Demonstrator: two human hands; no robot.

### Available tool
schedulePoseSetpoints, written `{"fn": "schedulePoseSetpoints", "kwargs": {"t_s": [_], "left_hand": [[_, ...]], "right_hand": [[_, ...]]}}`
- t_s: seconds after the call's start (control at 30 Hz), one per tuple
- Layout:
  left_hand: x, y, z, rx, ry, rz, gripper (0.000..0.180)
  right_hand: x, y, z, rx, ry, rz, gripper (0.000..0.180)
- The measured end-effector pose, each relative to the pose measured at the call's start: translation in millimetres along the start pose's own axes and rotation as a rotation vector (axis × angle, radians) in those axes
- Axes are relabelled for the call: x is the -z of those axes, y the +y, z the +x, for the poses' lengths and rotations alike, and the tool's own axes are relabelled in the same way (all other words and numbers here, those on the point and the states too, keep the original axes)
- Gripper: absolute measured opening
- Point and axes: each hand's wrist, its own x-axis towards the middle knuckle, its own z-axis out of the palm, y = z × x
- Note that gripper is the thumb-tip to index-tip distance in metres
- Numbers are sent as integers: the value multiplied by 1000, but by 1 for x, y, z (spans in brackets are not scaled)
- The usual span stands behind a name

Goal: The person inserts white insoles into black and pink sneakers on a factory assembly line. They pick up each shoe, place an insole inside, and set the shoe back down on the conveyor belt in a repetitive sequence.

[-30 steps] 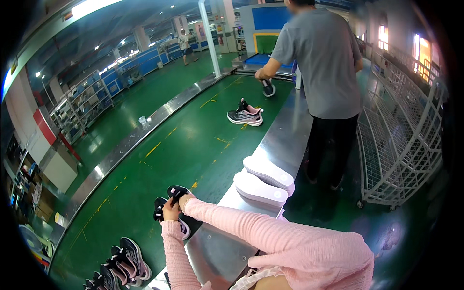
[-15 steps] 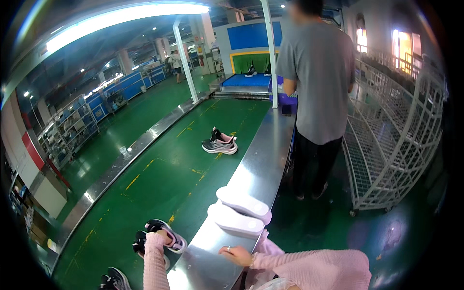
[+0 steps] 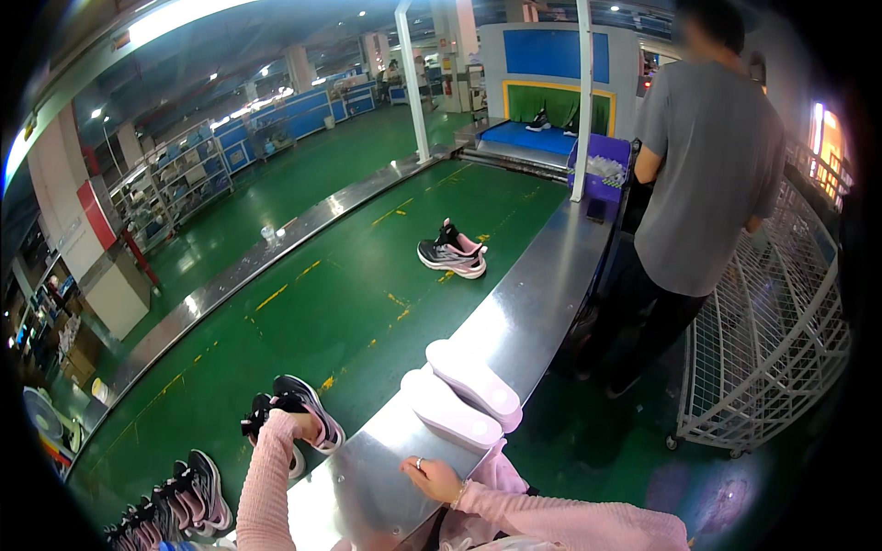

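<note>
My left hand (image 3: 300, 423) grips the collar of a black, grey and pink sneaker (image 3: 315, 410), its fingers partly hidden by the shoe. A second sneaker (image 3: 258, 410) of the same kind stands close against its left side. Both are on the green conveyor belt (image 3: 358, 317). My right hand (image 3: 432, 481), with a ring on one finger, is held low over the metal ledge (image 3: 372, 477), loosely open and with nothing seen in it. Just ahead of it, two pale pinkish-white soles or shoe forms (image 3: 450, 411) lie side by side on the ledge.
Another sneaker (image 3: 453, 254) sits farther up the belt. Several sneakers (image 3: 188, 496) line the near left. A person in a grey shirt (image 3: 707, 174) stands at the right, by a white wire cart (image 3: 763, 349). A purple crate (image 3: 602, 170) is beside the far post.
The view has swung left, bringing the row of sneakers at the near left further into sight. My left hand stays at the pair of sneakers; my right hand remains by the ledge.
</note>
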Motion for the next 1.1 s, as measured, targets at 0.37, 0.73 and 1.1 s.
{"fn": "schedulePoseSetpoints", "kwargs": {"t_s": [0.37, 0.73, 1.1], "left_hand": [[14, 15, -60, 463, 77, -367, 27], [-67, -23, 37, 133, 1102, -1847, 33], [-52, -2, 25, 274, 1129, -1985, 18]], "right_hand": [[109, -89, 38, 296, -44, -36, 19], [257, 9, 279, 339, 485, -675, 21], [275, 65, 354, -45, 265, -1025, 30]]}}
